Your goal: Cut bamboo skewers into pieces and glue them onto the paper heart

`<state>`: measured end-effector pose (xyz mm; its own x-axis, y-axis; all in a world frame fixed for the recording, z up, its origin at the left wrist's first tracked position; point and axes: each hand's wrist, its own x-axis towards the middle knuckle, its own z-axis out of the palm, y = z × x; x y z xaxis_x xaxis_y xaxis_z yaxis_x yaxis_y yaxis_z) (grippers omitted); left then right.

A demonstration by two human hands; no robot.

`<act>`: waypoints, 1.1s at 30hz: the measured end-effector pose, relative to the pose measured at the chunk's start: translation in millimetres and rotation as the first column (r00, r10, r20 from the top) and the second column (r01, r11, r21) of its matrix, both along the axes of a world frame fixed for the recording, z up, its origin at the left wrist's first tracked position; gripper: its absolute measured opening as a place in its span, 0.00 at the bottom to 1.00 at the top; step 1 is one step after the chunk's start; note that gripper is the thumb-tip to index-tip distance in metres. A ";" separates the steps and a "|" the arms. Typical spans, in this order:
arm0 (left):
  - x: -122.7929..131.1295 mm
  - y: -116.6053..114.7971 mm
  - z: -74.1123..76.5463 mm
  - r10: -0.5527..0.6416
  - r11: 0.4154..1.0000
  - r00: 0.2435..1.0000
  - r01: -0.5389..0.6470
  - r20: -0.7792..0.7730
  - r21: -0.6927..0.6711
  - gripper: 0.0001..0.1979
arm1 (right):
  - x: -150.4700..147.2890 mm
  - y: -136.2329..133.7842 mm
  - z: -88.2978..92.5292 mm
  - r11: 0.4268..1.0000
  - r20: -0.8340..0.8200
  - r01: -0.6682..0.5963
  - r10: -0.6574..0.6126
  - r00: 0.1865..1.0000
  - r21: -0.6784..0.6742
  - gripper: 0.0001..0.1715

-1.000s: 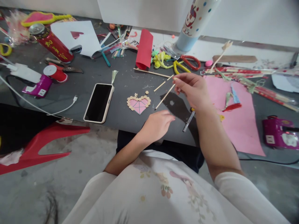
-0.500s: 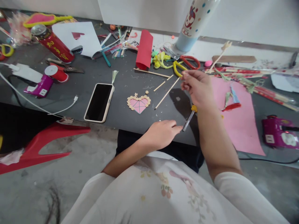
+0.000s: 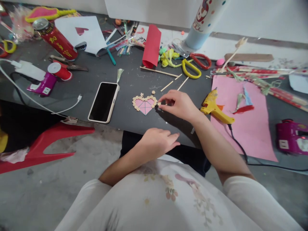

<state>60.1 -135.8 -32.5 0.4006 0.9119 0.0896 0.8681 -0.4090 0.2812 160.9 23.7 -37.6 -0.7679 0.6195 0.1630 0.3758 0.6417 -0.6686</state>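
Note:
On the dark table lies a pink heart (image 3: 145,105) with thin dark lines across it and small cream flower-shaped pieces along its upper edge. My right hand (image 3: 179,104) is beside the heart's right edge, thumb and fingertips pinching a small cream flower piece (image 3: 159,104). Whether that piece touches the heart, I cannot tell. Two loose flower pieces (image 3: 153,92) sit just above the heart. My left hand (image 3: 158,141) rests near the table's front edge, fingers apart and holding nothing. Right of my right wrist, a yellow glue gun (image 3: 216,107) lies partly on a pink sheet (image 3: 252,131).
A phone (image 3: 104,102) lies left of the heart. Thin wooden sticks (image 3: 160,72), scissors (image 3: 191,69) and a rolled red paper (image 3: 152,46) are behind it. A bottle (image 3: 198,32) and a red can (image 3: 56,40) stand farther back. The glue gun's cord (image 3: 240,150) trails right.
My right hand has come down and left from above the scissors handle to the heart's right edge, uncovering the glue gun. My left hand has shifted slightly left, its fingers more spread.

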 end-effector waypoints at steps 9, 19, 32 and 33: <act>-39.3 -6.6 0.4 0.271 0.961 0.962 -0.269 0.018 -0.059 0.18 | -16.0 -19.1 -13.1 0.987 0.119 -0.097 0.081 0.990 0.129 0.11; -52.3 -7.3 -4.6 0.422 0.905 0.904 -0.415 0.073 -0.095 0.16 | -10.2 -12.4 -8.0 0.992 0.068 -0.060 0.053 0.996 0.112 0.13; -43.2 26.6 -13.7 0.688 0.725 0.725 -0.687 0.013 -0.055 0.12 | -6.3 -7.0 -11.9 0.986 0.111 -0.083 0.067 0.992 0.142 0.16; -42.4 28.6 -14.8 0.690 0.723 0.724 -0.688 0.002 -0.060 0.12 | -6.3 -7.2 -12.1 0.985 0.118 -0.091 0.074 0.990 0.144 0.16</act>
<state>17.7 -107.2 -47.3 -0.3414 0.9393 0.0353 0.8981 0.3149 0.3070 154.6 16.6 -49.6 -0.8338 0.5288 0.1586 0.3849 0.7628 -0.5197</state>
